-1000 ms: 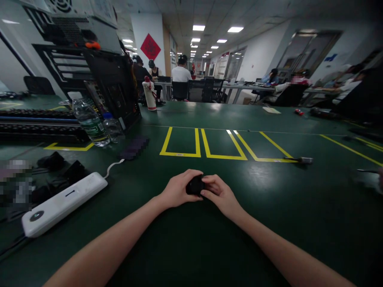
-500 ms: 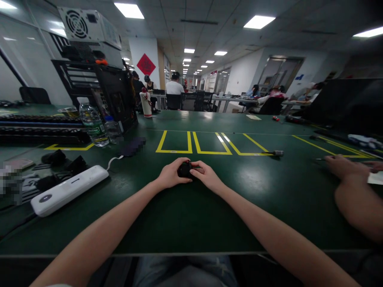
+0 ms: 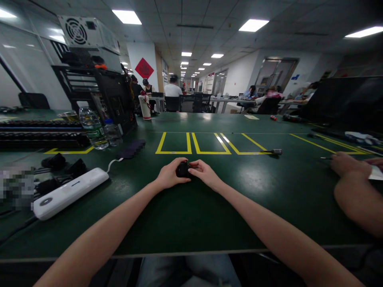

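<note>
A small, rounded black object [image 3: 182, 170] is held between my two hands, just above or on the green tabletop [image 3: 185, 215]; its exact kind is too dark to make out. My left hand [image 3: 171, 174] curves around its left side, thumb below and fingers above. From the right, my right hand [image 3: 204, 174] pinches at its edge with thumb and fingertips. Beyond the hands, yellow tape outlines [image 3: 173, 152] mark the table. A short dark tool with a metallic-looking end [image 3: 275, 152] lies by the right outline.
On the left are a white power strip [image 3: 72, 193], black adapters [image 3: 54, 161], water bottles [image 3: 95, 131] and a computer case [image 3: 115, 99]. A co-worker's hand [image 3: 350, 165] holds a thin tool at the right. A white-and-red cylinder [image 3: 145, 107] stands at the back.
The view has shifted slightly. Both hands keep their hold on the black object, which looks slightly turned. The co-worker's hand on the right has moved a little.
</note>
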A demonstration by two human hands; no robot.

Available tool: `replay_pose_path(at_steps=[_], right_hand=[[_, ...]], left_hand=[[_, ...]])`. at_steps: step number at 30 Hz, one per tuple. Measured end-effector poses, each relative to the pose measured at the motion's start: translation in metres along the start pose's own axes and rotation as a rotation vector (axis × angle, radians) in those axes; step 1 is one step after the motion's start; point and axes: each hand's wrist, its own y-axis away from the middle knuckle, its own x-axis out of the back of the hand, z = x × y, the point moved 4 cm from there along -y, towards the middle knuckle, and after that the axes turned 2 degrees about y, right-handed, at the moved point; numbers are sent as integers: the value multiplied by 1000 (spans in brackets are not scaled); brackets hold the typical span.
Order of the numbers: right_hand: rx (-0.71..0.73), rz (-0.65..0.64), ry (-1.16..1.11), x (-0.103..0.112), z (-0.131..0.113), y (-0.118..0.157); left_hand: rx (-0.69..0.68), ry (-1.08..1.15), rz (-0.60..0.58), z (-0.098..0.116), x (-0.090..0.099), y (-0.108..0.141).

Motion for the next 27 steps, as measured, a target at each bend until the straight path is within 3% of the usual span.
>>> replay_pose_path(at_steps=[8, 15, 20, 27], right_hand=[[15, -123, -47, 1, -7, 2], [37, -38, -18, 0, -1, -1], [-12, -71, -1, -3, 1, 4], [83, -90, 14, -3, 0, 8]], left_hand=[[0, 27, -23, 1, 3, -1], [-35, 24, -13, 4, 3, 1], [-28, -18, -30, 7, -3, 2], [-52, -49, -59, 9, -7, 2]])
